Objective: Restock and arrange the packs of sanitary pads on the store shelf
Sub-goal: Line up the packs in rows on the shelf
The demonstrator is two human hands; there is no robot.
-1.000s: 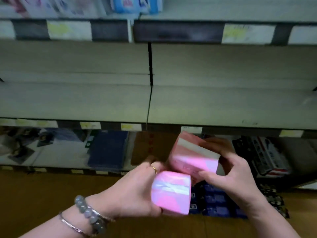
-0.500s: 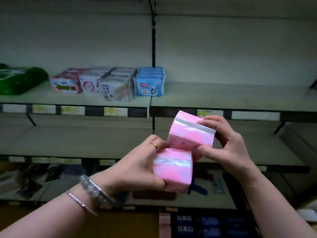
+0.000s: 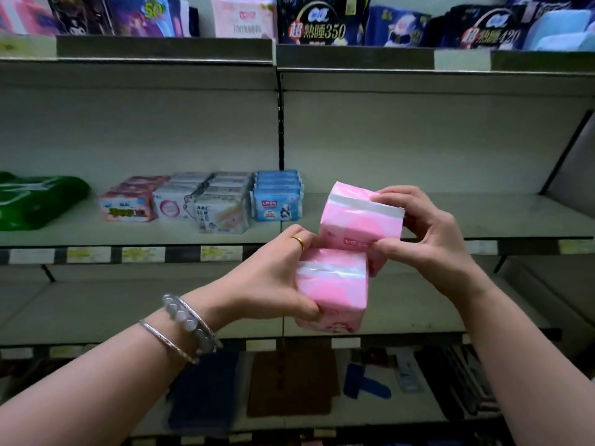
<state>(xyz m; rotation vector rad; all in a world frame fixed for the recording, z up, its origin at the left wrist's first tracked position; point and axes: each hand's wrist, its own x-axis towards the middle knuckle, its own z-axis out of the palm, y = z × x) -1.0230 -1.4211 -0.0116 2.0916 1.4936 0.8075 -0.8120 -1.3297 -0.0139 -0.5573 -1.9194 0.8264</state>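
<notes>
I hold two pink packs of sanitary pads in front of the shelves. My left hand grips the lower pink pack, thumb across its front. My right hand grips the upper pink pack from the right side, and this pack is tilted and touches the top of the lower one. Both packs hang in the air just before the middle shelf, whose right half shows bare board. On its left half stand rows of packs: blue ones, white ones and pink-red ones.
A green pack lies at the far left of the middle shelf. The top shelf carries dark and blue packs. The shelf below shows bare board. Lower down lie dark blue and brown goods. A vertical upright divides the bays.
My view has tilted up from the low shelves to the middle and top shelves. Both hands have risen with the two pink packs, keeping the same grip.
</notes>
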